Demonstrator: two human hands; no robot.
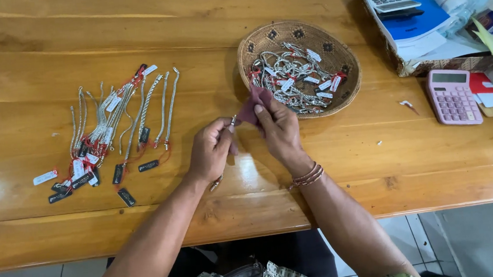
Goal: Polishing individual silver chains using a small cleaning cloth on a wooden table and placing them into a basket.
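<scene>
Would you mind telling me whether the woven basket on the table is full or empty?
Partly full. The woven basket sits upright, its middle heaped with tagged silver bracelets, while a broad band of its inner wall stays bare.

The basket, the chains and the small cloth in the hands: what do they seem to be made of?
Basket: woven plant fibre, probably rattan or similar, matte tan with darker woven motifs.
Chains: silver-coloured metal, going by their bright glints; the exact metal cannot be told.
Cloth: soft dark red fabric, matte and folded, pinched by the right hand; the left hand holds one chain.
</scene>
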